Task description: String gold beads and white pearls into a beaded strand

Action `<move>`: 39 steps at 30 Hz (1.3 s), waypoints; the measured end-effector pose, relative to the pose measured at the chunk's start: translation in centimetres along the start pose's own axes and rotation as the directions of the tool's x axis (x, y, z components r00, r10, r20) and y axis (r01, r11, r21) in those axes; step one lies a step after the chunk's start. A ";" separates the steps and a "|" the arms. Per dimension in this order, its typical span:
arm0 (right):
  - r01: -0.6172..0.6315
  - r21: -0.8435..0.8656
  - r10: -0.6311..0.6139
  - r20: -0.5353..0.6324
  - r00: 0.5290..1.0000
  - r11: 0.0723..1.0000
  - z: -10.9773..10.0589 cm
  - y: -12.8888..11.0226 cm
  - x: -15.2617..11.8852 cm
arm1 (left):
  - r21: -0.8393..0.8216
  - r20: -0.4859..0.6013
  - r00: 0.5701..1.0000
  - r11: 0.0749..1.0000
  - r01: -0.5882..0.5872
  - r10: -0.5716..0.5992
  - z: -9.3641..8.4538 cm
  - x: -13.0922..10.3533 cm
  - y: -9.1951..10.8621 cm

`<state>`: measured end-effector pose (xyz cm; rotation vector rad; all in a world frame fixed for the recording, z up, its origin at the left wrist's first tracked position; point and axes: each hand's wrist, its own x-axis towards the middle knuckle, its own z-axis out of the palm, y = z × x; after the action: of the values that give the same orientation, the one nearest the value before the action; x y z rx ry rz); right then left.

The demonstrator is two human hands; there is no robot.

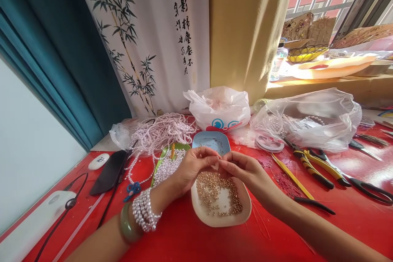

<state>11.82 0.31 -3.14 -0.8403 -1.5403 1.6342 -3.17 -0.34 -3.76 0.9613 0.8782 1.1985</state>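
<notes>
My left hand (196, 168) and my right hand (241, 167) meet fingertip to fingertip, both pinched closed. Whatever sits between the fingertips is too small to make out. Right below them lies a cream dish (199, 215) with small gold beads (233, 200) spread in it. Behind the hands is a blue dish (225, 137) with a few thin bits in it. Left of my left hand, a green tray (156, 176) holds pearl-white beads (167, 170). Strings of pearl beads (144, 209) and a jade-green bangle (125, 223) circle my left wrist and forearm.
Heaped pearl strands (166, 129) lie at back left, near a black phone (109, 172). White plastic bag (219, 108) and clear bag (310, 120) stand behind. At right lie yellow tweezers (293, 176), pliers (313, 168) and scissors (365, 186). A white power strip (37, 225) is at left.
</notes>
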 end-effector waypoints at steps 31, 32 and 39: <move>-0.222 0.058 0.212 0.140 0.967 0.973 -2.7 -0.3 0.8 | -0.012 -0.234 0.957 0.984 -0.179 0.171 -3.1 1.6 1.2; -0.221 0.066 0.210 0.143 0.967 0.973 -2.7 -0.3 0.8 | -0.013 -0.233 0.958 0.984 -0.175 0.168 -3.2 1.7 1.2; -0.196 -0.032 0.199 0.156 0.968 0.980 -2.5 -0.8 0.7 | 0.055 -0.169 0.970 0.985 -0.167 0.174 -2.4 1.0 1.7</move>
<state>13.67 2.23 -2.54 -0.9161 -1.6227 1.8729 -5.85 1.16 -3.06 0.9907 0.9755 1.4328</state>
